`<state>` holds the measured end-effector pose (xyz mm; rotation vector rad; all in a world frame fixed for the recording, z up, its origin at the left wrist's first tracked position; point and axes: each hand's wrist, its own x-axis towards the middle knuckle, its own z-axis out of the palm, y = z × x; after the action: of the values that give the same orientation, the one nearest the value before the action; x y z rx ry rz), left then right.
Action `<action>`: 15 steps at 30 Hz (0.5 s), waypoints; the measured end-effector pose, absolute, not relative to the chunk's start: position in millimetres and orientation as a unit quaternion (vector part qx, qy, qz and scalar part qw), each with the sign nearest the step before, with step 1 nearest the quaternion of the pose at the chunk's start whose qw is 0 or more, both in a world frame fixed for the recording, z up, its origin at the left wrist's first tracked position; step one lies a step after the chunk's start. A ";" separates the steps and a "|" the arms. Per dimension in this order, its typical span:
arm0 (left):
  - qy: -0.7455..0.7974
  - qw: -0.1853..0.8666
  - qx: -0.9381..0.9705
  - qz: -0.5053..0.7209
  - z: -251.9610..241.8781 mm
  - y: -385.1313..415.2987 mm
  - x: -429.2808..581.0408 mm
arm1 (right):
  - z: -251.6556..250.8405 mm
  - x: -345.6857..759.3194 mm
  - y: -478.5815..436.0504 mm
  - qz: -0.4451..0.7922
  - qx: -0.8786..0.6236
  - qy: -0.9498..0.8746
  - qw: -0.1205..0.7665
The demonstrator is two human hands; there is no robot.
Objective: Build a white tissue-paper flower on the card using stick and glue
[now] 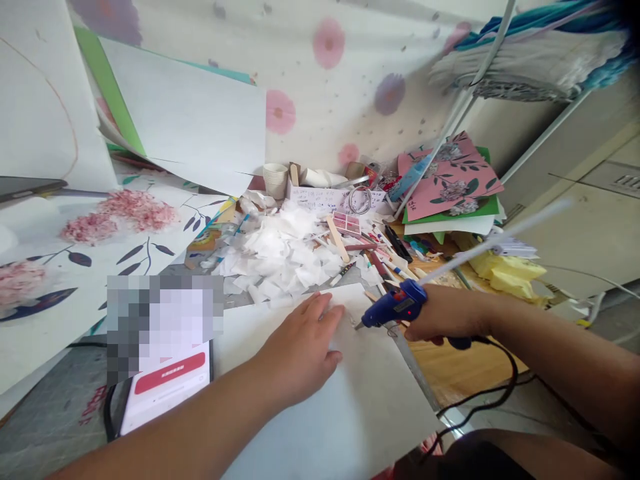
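Note:
My left hand [306,350] lies flat on a large white sheet of paper [320,427], fingers stretched out toward its far edge. In my right hand [440,317] is a blue hot glue gun [397,305], with a small red light lit on its side. A long translucent glue stick [495,243] sticks out of its back end. The gun's nozzle points down at the paper, just right of my left fingertips; a little clear glue seems to be on the sheet there. A black cord runs from the gun's handle.
Beyond the sheet lies a heap of white paper scraps [280,247], beside scattered pens and a wooden craft stick [338,239]. A phone [167,380] is at left, near a flower picture [140,213]. A paper cup [275,180] and pink artwork [453,177] stand behind.

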<state>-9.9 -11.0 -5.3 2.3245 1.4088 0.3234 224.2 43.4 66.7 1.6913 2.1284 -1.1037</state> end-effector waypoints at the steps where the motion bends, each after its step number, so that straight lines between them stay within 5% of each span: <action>1: 0.501 0.200 0.834 0.116 -5.2 -11.2 -9.8 | 72.7 216.9 47.6 -0.349 0.572 0.732 0.123; 4: 0.499 0.191 0.837 0.119 -6.2 -13.1 -9.8 | 84.7 199.3 53.0 -0.312 0.593 0.727 0.152; 8: 0.497 0.179 0.838 0.137 -8.7 -15.0 -11.0 | 87.0 215.1 48.4 -0.320 0.634 0.699 0.087; 15: 0.510 0.135 0.833 0.168 -21.0 -11.4 -10.7 | 57.3 353.3 31.8 -0.242 0.762 0.559 -0.220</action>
<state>-10.7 -11.4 -21.0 2.4122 1.4770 0.4867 353.3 31.8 57.3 2.7997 2.0545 -0.8903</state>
